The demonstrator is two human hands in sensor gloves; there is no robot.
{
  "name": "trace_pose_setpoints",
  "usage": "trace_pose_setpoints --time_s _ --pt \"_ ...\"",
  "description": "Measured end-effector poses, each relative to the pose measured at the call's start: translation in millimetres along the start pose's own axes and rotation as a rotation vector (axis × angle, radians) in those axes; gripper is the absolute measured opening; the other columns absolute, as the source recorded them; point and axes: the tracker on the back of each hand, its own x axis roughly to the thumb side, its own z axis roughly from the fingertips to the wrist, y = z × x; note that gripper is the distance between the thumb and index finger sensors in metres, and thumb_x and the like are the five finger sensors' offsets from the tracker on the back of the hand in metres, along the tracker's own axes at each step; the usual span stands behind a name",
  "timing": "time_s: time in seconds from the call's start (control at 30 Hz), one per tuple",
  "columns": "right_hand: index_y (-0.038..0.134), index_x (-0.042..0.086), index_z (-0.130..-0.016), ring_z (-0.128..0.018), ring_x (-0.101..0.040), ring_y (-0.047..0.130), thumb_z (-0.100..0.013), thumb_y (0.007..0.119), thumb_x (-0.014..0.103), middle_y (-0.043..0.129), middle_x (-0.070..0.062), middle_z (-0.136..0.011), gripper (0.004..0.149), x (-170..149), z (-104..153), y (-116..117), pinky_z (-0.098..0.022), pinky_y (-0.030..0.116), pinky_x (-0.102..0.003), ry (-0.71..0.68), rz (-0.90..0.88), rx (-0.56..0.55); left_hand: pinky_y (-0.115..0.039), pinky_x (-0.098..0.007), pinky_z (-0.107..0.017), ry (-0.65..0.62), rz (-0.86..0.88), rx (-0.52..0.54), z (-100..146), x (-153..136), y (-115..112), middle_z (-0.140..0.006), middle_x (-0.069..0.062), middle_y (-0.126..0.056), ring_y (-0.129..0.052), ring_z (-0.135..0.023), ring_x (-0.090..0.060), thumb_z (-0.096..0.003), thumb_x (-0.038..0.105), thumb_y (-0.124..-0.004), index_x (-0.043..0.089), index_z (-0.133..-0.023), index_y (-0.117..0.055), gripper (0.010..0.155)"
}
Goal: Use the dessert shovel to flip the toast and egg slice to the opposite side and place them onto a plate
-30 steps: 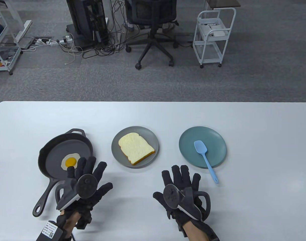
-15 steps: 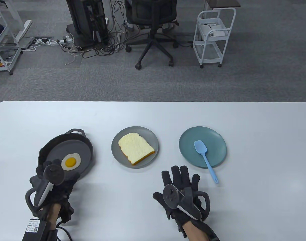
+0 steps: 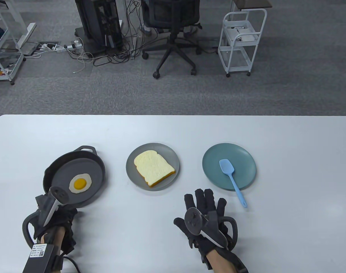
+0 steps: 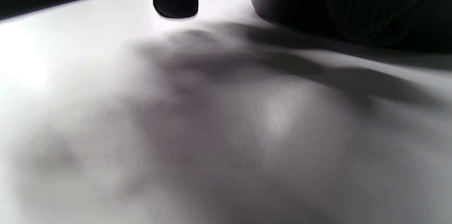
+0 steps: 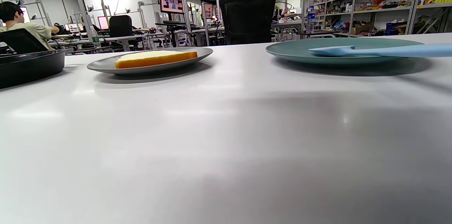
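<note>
I am seeing my left hand [image 3: 52, 219] sitting over the handle of the black pan [image 3: 63, 167], at the pan's near edge; the handle is hidden beneath it, and I cannot tell whether the fingers are gripping it. The egg slice [image 3: 80, 183] is lying yolk up inside the pan. Right of the pan, the toast [image 3: 153, 168] is lying on a grey plate [image 3: 132, 173]. Further right of the pan, the blue shovel [image 3: 232, 176] is resting on a teal plate [image 3: 211, 167], its handle sticking out over the near rim. My right hand [image 3: 205, 219] is lying flat on the white table [image 3: 173, 128], fingers spread wide, holding nothing, well right of the pan.
</note>
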Motion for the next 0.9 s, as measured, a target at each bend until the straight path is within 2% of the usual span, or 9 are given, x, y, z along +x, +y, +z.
trace_pose_setpoints --time_s 0.17,0.37,0.43,0.53,0.6,0.7,0.9 --pt "0.045 0.026 -0.114 -0.115 -0.042 0.030 -0.040 0.058 0.074 0.039 -0.013 -0.128 0.089 0 -1 1 -0.073 0.026 -0.073 0.000 0.000 0.013 -0.063 -0.052 -0.073 0.059 0.001 0.006 -7 -4 -3 -0.115 -0.011 -0.055 -0.083 -0.089 -0.030 -0.0392 0.058 -0.077 0.017 -0.111 -0.024 0.098" --pt "0.043 0.026 -0.114 -0.115 -0.042 0.030 -0.040 0.058 0.074 0.038 -0.013 -0.128 0.089 0 -1 1 -0.073 0.026 -0.073 -0.003 -0.003 0.028 -0.074 -0.047 -0.063 0.092 0.004 0.035 -10 -6 -3 -0.105 -0.005 -0.071 -0.095 -0.063 -0.023 -0.0409 0.053 -0.077 0.024 -0.109 -0.047 0.081" --pt "0.043 0.026 -0.114 -0.115 -0.042 0.029 -0.040 0.058 0.074 0.038 -0.013 -0.128 0.090 0 -1 2 -0.073 0.026 -0.073 -0.003 -0.004 0.032 -0.077 -0.045 -0.058 0.091 0.010 0.045 -10 -6 -3 -0.093 -0.001 -0.081 -0.098 -0.054 -0.020 -0.0412 0.052 -0.077 0.028 -0.102 -0.062 0.067" --pt "0.043 0.026 -0.114 -0.115 -0.042 0.029 -0.040 0.058 0.074 0.037 -0.013 -0.128 0.090 0 -2 2 -0.073 0.026 -0.073 -0.002 -0.006 0.038 -0.083 -0.042 -0.050 0.073 0.053 0.076 -10 -9 -1 -0.076 0.004 -0.093 -0.102 -0.039 -0.017 -0.0402 0.051 -0.079 0.031 -0.092 -0.074 0.056" --pt "0.043 0.026 -0.114 -0.115 -0.042 0.030 -0.040 0.058 0.074 0.037 -0.013 -0.128 0.090 0 -2 2 -0.073 0.027 -0.073 -0.001 -0.008 0.040 -0.088 -0.038 -0.039 0.038 0.151 0.087 -11 -13 0 -0.058 0.010 -0.101 -0.102 -0.022 -0.013 -0.0379 0.050 -0.083 0.031 -0.084 -0.083 0.050" --pt "0.043 0.025 -0.114 -0.115 -0.042 0.029 -0.040 0.058 0.074 0.037 -0.013 -0.128 0.090 -1 -2 3 -0.073 0.026 -0.073 -0.004 -0.008 0.049 -0.088 -0.037 -0.030 0.021 0.228 0.073 -12 -15 0 -0.050 0.010 -0.102 -0.098 -0.014 -0.011 -0.0375 0.049 -0.085 0.030 -0.082 -0.085 0.048" --pt "0.042 0.025 -0.114 -0.115 -0.042 0.029 -0.040 0.058 0.074 0.036 -0.014 -0.128 0.091 -2 -2 1 -0.073 0.026 -0.073 0.003 -0.019 0.051 -0.088 -0.035 -0.022 -0.007 0.289 0.156 -1 -14 12 -0.046 0.010 -0.102 -0.096 -0.009 -0.010 -0.0371 0.051 -0.085 0.028 -0.081 -0.088 0.049"
